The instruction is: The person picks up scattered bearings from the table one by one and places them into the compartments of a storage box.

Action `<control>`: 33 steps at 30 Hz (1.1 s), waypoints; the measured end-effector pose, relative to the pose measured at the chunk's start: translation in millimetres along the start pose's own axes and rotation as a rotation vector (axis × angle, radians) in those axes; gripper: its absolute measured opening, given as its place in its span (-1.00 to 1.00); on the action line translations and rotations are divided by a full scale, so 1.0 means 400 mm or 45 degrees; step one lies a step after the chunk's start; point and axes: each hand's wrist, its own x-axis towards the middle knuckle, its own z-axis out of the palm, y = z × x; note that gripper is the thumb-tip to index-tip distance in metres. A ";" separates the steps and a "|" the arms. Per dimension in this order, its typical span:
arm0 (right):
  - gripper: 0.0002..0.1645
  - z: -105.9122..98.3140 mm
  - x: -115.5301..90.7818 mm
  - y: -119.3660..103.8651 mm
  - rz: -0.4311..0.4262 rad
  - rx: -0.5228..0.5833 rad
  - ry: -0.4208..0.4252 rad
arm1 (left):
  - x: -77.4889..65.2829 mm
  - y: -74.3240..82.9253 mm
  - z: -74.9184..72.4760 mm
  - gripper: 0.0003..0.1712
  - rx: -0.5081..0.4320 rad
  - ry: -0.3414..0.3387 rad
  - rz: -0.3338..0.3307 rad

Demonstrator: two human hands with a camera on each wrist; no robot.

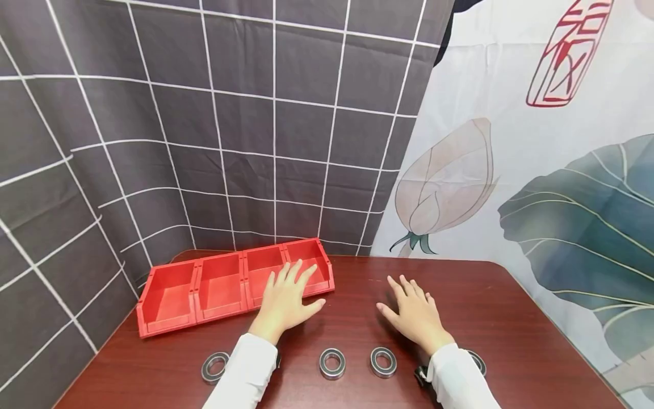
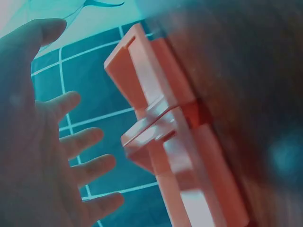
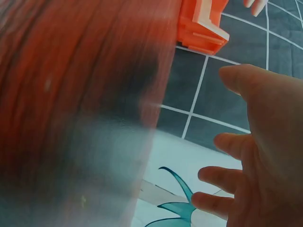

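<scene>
My left hand is held with fingers spread in front of the right part of a red divided bin, holding nothing. My right hand hovers above the table to the right, its fingers extended and free of any object. Two ring-shaped ball bearings, one and another, lie flat between the forearms. A third bearing lies left of the left sleeve, partly hidden by it. Behind the right sleeve shows the edge of one more bearing. In the left wrist view the bin stands beyond the fingers.
The dark red wooden table ends at a back edge against a grey gridded cloth and a white printed cloth. The bin has several open compartments side by side and sits at the back left, slightly angled.
</scene>
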 end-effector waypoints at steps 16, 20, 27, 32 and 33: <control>-0.17 -0.002 -0.007 -0.016 -0.066 0.070 -0.031 | 0.000 -0.055 -0.089 -0.07 -0.167 -0.036 -0.153; -0.15 -0.006 -0.010 -0.011 -0.075 0.105 -0.048 | 0.000 -0.083 -0.102 -0.07 -0.179 -0.051 -0.158; -0.12 -0.016 -0.013 -0.008 -0.086 0.331 -0.148 | -0.015 -0.145 -0.144 -0.08 -0.203 -0.026 -0.150; -0.13 -0.020 -0.019 -0.009 -0.087 0.376 -0.159 | -0.032 -0.210 -0.182 -0.08 -0.191 -0.023 -0.179; -0.13 -0.022 -0.019 -0.009 -0.090 0.405 -0.160 | -0.035 -0.223 -0.189 -0.07 -0.186 -0.024 -0.189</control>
